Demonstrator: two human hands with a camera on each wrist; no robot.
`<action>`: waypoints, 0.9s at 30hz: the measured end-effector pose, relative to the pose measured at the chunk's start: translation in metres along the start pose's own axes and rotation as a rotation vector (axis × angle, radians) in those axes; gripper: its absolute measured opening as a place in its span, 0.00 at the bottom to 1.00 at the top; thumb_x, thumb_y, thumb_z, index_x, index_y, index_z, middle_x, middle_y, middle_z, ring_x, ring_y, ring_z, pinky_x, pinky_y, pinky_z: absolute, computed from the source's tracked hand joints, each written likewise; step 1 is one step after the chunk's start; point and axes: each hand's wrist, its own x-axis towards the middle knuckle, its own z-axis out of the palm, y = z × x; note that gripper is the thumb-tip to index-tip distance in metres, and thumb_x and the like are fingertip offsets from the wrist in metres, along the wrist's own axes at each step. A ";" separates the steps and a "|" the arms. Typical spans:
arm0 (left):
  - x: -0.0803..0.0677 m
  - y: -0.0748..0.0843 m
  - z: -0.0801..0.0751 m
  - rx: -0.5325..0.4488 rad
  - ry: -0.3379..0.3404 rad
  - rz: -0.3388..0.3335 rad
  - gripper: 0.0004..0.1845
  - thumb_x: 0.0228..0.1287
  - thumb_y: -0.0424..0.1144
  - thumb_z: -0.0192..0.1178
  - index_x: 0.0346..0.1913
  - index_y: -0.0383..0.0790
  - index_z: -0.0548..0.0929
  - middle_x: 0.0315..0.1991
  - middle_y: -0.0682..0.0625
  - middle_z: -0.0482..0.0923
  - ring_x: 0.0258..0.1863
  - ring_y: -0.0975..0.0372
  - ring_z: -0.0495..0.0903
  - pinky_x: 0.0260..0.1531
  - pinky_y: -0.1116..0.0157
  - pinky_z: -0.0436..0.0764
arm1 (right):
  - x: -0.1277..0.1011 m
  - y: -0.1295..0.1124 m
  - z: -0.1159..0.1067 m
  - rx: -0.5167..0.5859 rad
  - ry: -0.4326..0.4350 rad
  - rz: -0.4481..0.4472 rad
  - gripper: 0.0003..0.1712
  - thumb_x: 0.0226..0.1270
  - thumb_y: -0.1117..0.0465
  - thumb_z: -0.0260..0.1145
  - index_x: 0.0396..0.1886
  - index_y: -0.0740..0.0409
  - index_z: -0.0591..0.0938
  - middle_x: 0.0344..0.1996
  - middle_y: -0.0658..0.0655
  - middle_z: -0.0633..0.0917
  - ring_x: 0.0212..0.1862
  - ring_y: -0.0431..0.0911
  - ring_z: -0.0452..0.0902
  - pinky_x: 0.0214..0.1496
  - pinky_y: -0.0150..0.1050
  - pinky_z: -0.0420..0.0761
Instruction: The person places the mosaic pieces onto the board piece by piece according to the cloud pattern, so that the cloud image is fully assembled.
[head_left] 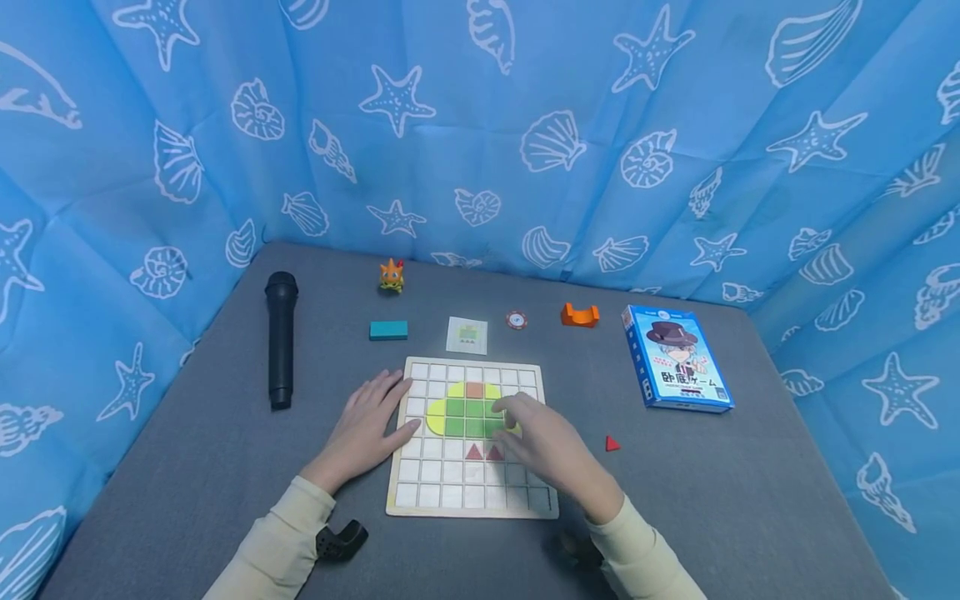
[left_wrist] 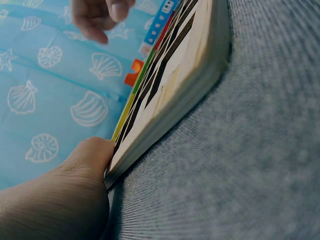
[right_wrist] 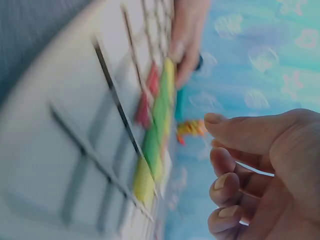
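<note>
A wooden board [head_left: 450, 496] with a grid of white squares lies on the grey cloth. In its middle are green square tiles [head_left: 465, 408], yellow rounded tiles [head_left: 436, 418], one reddish-brown square tile [head_left: 475, 390] and two red triangle tiles [head_left: 473, 452]. My left hand [head_left: 365, 429] rests along the board's left edge, fingers extended, its thumb [left_wrist: 95, 152] touching the rim. Above the right part of the pattern hovers my right hand [head_left: 547, 437]. Its fingers [right_wrist: 225, 185] are loosely bent, with nothing visible between them and the thumb. Another red triangle tile [head_left: 612, 443] lies right of the board.
Behind the board are a pattern card [head_left: 467, 335], a teal block [head_left: 388, 331], a small orange figure [head_left: 392, 276], a round chip [head_left: 517, 320] and an orange arch block [head_left: 580, 316]. A black microphone [head_left: 281, 342] lies left, a blue game box [head_left: 678, 358] right. A patterned curtain [head_left: 480, 167] hangs behind.
</note>
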 end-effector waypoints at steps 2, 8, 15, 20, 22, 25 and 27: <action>0.000 0.000 0.000 0.000 0.000 0.001 0.36 0.66 0.57 0.55 0.72 0.43 0.63 0.72 0.43 0.59 0.73 0.49 0.53 0.69 0.45 0.54 | -0.003 0.009 -0.011 -0.009 0.017 0.053 0.19 0.56 0.60 0.74 0.48 0.52 0.81 0.35 0.48 0.81 0.32 0.38 0.72 0.33 0.33 0.76; 0.000 0.002 -0.002 -0.007 -0.007 0.002 0.36 0.67 0.58 0.54 0.72 0.44 0.63 0.72 0.43 0.59 0.74 0.49 0.52 0.70 0.45 0.53 | -0.019 0.049 -0.045 -0.012 -0.029 0.205 0.18 0.60 0.61 0.70 0.49 0.58 0.81 0.35 0.52 0.80 0.32 0.41 0.72 0.32 0.35 0.75; -0.001 0.001 -0.001 -0.008 -0.012 -0.009 0.36 0.66 0.57 0.54 0.72 0.43 0.62 0.72 0.43 0.58 0.74 0.49 0.52 0.70 0.45 0.52 | -0.045 0.088 -0.062 -0.007 -0.223 0.367 0.21 0.61 0.64 0.68 0.54 0.64 0.78 0.44 0.61 0.82 0.40 0.51 0.79 0.39 0.47 0.81; -0.001 0.000 0.000 -0.011 -0.011 -0.009 0.36 0.67 0.58 0.54 0.72 0.44 0.62 0.73 0.43 0.58 0.74 0.49 0.52 0.70 0.45 0.52 | -0.058 0.104 -0.053 -0.031 -0.261 0.370 0.20 0.61 0.64 0.68 0.53 0.65 0.79 0.45 0.62 0.81 0.46 0.55 0.79 0.45 0.53 0.80; -0.001 0.000 0.001 -0.010 -0.010 -0.004 0.36 0.67 0.58 0.54 0.72 0.44 0.62 0.73 0.43 0.58 0.74 0.49 0.52 0.70 0.45 0.52 | -0.061 0.108 -0.050 -0.016 -0.251 0.363 0.18 0.60 0.66 0.68 0.51 0.64 0.79 0.41 0.59 0.81 0.42 0.52 0.78 0.42 0.50 0.80; -0.002 0.000 0.001 -0.010 -0.010 -0.001 0.36 0.67 0.58 0.53 0.72 0.44 0.63 0.72 0.43 0.58 0.74 0.49 0.52 0.70 0.45 0.53 | -0.063 0.111 -0.045 0.015 -0.238 0.354 0.15 0.59 0.68 0.68 0.47 0.62 0.80 0.35 0.55 0.81 0.37 0.46 0.76 0.38 0.46 0.79; -0.002 0.000 0.000 -0.007 -0.009 0.000 0.36 0.67 0.58 0.53 0.72 0.44 0.63 0.72 0.43 0.58 0.74 0.49 0.52 0.70 0.45 0.53 | -0.063 0.112 -0.043 0.026 -0.233 0.350 0.13 0.59 0.69 0.67 0.44 0.61 0.81 0.33 0.53 0.80 0.35 0.44 0.74 0.37 0.43 0.79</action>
